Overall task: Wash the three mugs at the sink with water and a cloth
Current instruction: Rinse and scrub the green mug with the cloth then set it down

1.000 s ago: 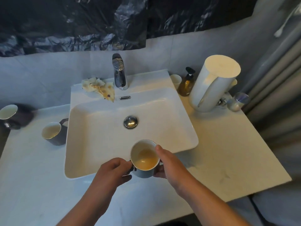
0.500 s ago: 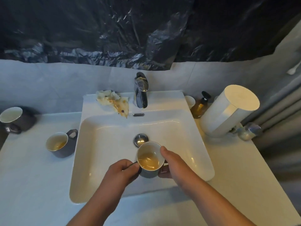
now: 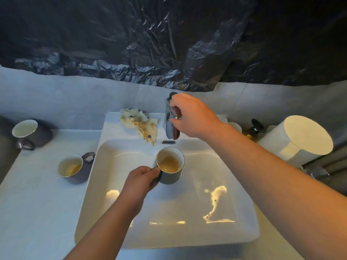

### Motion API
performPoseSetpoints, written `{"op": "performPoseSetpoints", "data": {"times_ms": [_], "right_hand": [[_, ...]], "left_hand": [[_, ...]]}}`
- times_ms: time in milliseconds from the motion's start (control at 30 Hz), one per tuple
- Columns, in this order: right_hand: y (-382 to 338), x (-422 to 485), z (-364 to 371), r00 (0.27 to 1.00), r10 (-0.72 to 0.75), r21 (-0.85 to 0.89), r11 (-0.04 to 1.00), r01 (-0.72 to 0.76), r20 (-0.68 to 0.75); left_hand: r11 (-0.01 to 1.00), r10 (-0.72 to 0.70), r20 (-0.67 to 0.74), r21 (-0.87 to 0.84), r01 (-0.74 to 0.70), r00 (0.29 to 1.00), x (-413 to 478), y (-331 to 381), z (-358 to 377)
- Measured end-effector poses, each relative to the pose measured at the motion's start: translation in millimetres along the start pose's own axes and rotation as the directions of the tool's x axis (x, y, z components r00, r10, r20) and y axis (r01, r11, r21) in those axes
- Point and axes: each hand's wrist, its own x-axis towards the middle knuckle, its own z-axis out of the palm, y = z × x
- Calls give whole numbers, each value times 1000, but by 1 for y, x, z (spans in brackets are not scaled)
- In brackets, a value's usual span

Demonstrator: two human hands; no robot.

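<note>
My left hand [image 3: 139,180] grips the handle of a grey mug [image 3: 170,166] with brown liquid in it, holding it upright over the white sink [image 3: 187,212], just below the chrome tap [image 3: 171,126]. My right hand [image 3: 191,114] is curled round the tap's lever at the top. A second grey mug [image 3: 72,168] with brown dregs stands on the counter left of the sink. A third grey mug [image 3: 30,132] lies tilted at the far left. A stained, crumpled cloth [image 3: 140,124] lies on the sink's back ledge, left of the tap.
Right of the sink stand a small white cup [image 3: 234,127], a dark pump bottle [image 3: 253,129] and a large white cylinder [image 3: 300,141]. A metal fitting [image 3: 317,173] sits at the counter's right edge. Black plastic sheeting [image 3: 169,40] covers the wall above.
My right hand let go of the mug and rose to the tap lever. My left hand carried the mug farther back, under the spout. The view moved closer and tilted up.
</note>
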Motion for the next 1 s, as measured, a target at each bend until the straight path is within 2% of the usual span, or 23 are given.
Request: {"op": "performPoseSetpoints", "data": {"times_ms": [133, 267, 500, 1000], "right_hand": [[0, 13, -6, 997, -71, -123, 990, 73, 23], [1, 20, -11, 995, -85, -172, 981, 91, 45], [-1, 26, -19, 996, -68, -165, 983, 78, 65], [-3, 39, -32, 995, -21, -85, 996, 29, 93]], "left_hand": [[1000, -6, -8, 0, 6, 1000, 5, 3, 2], [1000, -15, -8, -11, 15, 1000, 9, 2, 5], [996, -32, 0, -78, 32, 999, 13, 2, 9], [993, -53, -4, -109, 52, 999, 13, 4, 11]]}}
